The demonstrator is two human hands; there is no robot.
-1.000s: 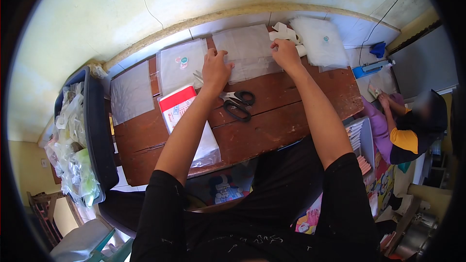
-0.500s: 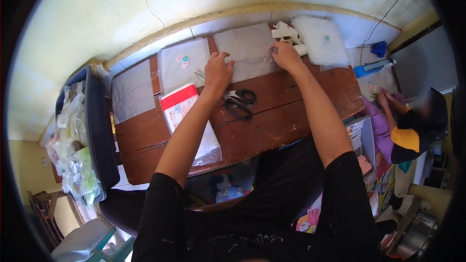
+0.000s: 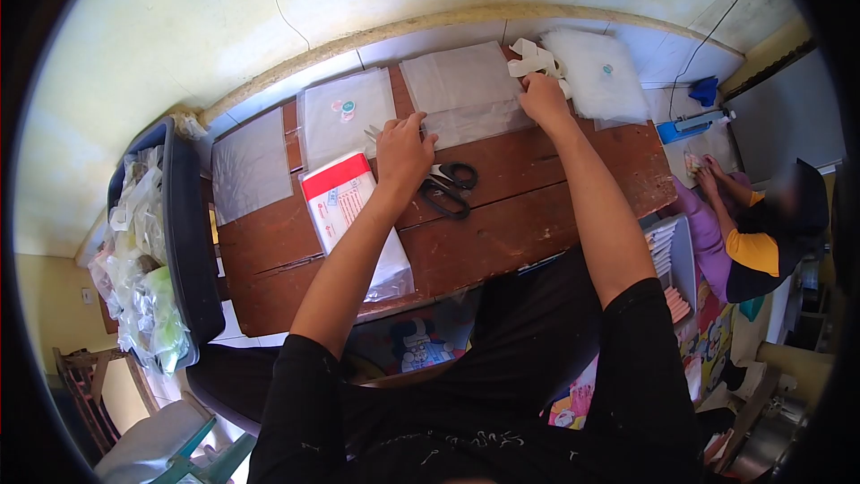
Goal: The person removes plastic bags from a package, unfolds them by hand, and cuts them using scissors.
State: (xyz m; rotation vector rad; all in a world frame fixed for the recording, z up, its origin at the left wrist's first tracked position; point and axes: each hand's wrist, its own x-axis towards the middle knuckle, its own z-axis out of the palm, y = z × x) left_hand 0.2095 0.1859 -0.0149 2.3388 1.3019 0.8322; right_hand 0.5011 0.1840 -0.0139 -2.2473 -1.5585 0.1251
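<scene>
My left hand (image 3: pixel 405 154) is over the scissors' blades, fingers apart and empty, beside the lower left corner of a flat stack of clear plastic sheets (image 3: pixel 461 81). My right hand (image 3: pixel 544 100) is at the right edge of that stack, fingertips close together near a white strip roll (image 3: pixel 536 58); what they hold, if anything, is too small to tell. Black-handled scissors (image 3: pixel 448 190) lie on the brown wooden table (image 3: pixel 511 206). A red-and-white packet (image 3: pixel 345 197) lies partly under my left forearm. Round stickers (image 3: pixel 346 109) rest on another plastic stack (image 3: pixel 318 139).
More clear plastic (image 3: pixel 253 170) lies at the table's left, and a thick pile of bags (image 3: pixel 596 81) at the back right. A dark bin (image 3: pixel 193 242) of plastic bags stands left. At the right sits a person (image 3: pixel 752 237) near a blue sealing device (image 3: pixel 685 129).
My left hand has moved down from beside the stack toward the scissors. My right hand has shifted slightly to the right. The whole view has moved a little.
</scene>
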